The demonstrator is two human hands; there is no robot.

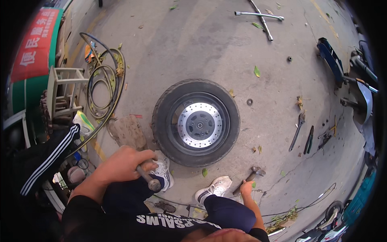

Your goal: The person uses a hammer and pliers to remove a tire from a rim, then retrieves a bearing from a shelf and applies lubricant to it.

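Observation:
My left hand (pixel 131 161) is wrapped round a short metal bar with a thick round end (pixel 154 184), held above my left shoe. A hammer (pixel 254 173) is gripped in my right hand (pixel 246 188), low beside my right shoe, its head pointing up and away from me. In front of my feet a wheel (pixel 161 135) with a black tyre lies flat on the ground. Its silver brake disc (pixel 216 126), pierced with small holes, faces up round the dark hub (pixel 200 126). Both hands are apart from the wheel.
Right of the wheel lie a ring-shaped part (pixel 250 102), an adjustable wrench (pixel 297 131) and pliers (pixel 309 140). A cross wrench (pixel 264 18) is at the far side. Coiled hose (pixel 108 105) and a stool (pixel 66 86) stand left; motorcycle parts (pixel 360 97) are at right.

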